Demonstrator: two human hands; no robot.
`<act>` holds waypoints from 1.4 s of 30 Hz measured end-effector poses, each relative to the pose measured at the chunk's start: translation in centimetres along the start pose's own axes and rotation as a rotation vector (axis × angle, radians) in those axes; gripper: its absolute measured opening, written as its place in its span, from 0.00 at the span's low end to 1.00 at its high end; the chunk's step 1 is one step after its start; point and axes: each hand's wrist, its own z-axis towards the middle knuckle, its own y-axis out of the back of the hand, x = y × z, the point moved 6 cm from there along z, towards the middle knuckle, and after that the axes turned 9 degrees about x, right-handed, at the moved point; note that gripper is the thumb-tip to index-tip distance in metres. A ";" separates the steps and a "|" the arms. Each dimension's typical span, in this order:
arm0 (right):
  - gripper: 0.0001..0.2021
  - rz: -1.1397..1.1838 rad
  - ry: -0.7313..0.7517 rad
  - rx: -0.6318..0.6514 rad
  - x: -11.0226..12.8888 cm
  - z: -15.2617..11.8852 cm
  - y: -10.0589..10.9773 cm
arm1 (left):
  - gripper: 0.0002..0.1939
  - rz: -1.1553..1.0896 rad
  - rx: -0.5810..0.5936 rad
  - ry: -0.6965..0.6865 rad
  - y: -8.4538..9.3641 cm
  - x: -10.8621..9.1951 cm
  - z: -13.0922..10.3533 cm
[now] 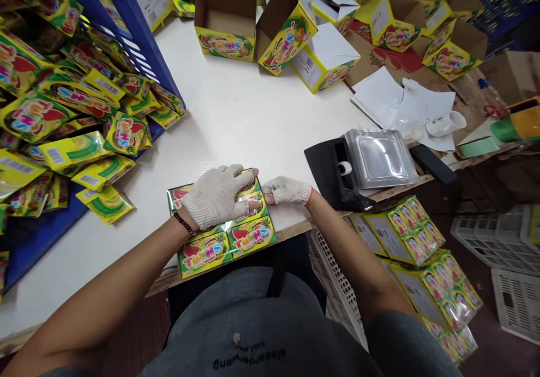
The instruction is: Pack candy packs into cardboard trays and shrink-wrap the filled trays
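A flat block of green and yellow TWINS packets (206, 254) under shiny clear film lies at the front edge of the white table (206, 112). My left hand (221, 197), in a pale knitted glove with bare fingertips, rests spread on top of the block. Beside the block's right side is my right hand (287, 191), gloved too, its fingers curled together at the edge. Whether those fingers pinch film there is too small to tell. To the right stand a black dispenser (327, 169) and a clear plastic container (382, 157).
A blue basket (147, 39) spills loose packets (76, 95) at the left. Open TWINS boxes (225, 42) line the back. Paper scraps (379, 95) and a tape roll (447, 124) lie at the right. Wrapped blocks (422, 230) are stacked below the table's right edge, near white crates (489, 236).
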 end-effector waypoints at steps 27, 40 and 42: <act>0.13 -0.360 -0.080 0.005 4.7 -3.5 1.3 | 0.31 -0.004 -0.014 0.003 -0.2 0.0 0.0; 0.09 -0.332 -0.089 -0.026 3.3 -2.2 1.6 | 0.32 -0.029 0.011 0.011 -0.2 0.2 0.1; 0.12 -0.228 -0.076 -0.018 1.9 -1.4 1.6 | 0.33 -0.014 0.018 0.014 -0.3 0.2 0.2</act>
